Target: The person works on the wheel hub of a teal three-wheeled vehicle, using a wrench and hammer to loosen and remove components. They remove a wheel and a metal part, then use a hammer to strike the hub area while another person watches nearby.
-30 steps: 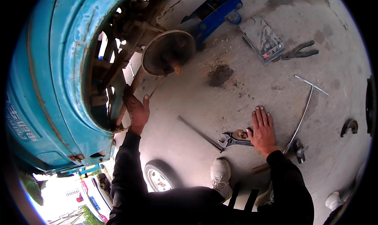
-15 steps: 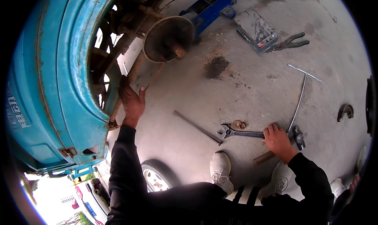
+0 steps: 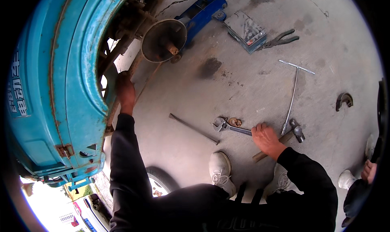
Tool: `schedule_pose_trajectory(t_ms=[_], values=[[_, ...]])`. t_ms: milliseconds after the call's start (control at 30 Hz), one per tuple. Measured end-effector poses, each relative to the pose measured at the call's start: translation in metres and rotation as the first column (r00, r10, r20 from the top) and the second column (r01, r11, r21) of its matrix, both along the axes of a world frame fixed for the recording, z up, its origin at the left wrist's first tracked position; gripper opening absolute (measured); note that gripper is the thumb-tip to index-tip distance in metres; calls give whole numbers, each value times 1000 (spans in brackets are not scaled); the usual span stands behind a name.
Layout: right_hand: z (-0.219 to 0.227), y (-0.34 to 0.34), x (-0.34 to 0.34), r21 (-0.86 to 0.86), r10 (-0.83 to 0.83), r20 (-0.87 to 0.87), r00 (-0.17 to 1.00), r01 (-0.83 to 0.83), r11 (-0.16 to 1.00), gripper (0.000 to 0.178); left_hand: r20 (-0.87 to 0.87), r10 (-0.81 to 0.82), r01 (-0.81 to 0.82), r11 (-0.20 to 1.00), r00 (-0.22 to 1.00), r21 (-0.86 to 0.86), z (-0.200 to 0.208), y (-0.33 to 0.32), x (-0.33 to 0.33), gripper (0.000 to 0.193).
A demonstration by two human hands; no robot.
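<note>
My right hand [image 3: 266, 137] lies flat on the adjustable wrench [image 3: 229, 127] handle on the concrete floor [image 3: 243, 81], fingers not yet closed. My left hand [image 3: 125, 92] braces on the blue vehicle body [image 3: 61, 69]. Risk: the loose hammer [image 3: 284, 138] underhand could roll and unbalance me.

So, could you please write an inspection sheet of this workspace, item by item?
Surface: grey concrete floor, cracked, with a dark stain.
Job's things: adjustable wrench and hammer at the right hand; blue vehicle body under the left hand.
Clutter: metal bar, T-handle wrench, pliers, flat grey box, blue floor jack, curved brake shoe.
Grippers: right hand's fingers rest on the wrench handle; left hand is pressed on the body edge.
Cables: nothing seen.
Surroundings: bare wheel hub; another person's hand at the right edge.
</note>
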State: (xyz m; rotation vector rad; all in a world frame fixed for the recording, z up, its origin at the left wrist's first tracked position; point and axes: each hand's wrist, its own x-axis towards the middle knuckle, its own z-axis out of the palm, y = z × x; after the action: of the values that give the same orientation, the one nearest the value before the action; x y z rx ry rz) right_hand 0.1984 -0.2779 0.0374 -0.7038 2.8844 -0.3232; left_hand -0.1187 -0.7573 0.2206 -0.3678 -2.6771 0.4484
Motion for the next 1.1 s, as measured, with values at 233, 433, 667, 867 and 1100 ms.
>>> schedule_pose_trajectory(t_ms=[233, 433, 667, 867, 1100], values=[[18, 5, -9, 16, 130, -11, 992, -129, 991, 13, -195, 92, -78, 994, 976, 77, -21, 14, -14, 43], [27, 12, -21, -180, 52, -102, 993, -70, 981, 15, -161, 156, -141, 985, 974, 102, -20, 14, -14, 51], [12, 4, -25, -2, 32, 116, 993, -32, 999, 16, -84, 67, -76, 991, 994, -110, -21, -10, -29, 46], [15, 21, -23, -75, 120, 39, 992, -117, 990, 21, -23, 165, -158, 972, 986, 176, -11, 28, -49, 51], [16, 15, -39, -35, 86, 6, 996, -86, 996, 18, -104, 344, -336, 938, 933, 89, -5, 42, -41, 53]])
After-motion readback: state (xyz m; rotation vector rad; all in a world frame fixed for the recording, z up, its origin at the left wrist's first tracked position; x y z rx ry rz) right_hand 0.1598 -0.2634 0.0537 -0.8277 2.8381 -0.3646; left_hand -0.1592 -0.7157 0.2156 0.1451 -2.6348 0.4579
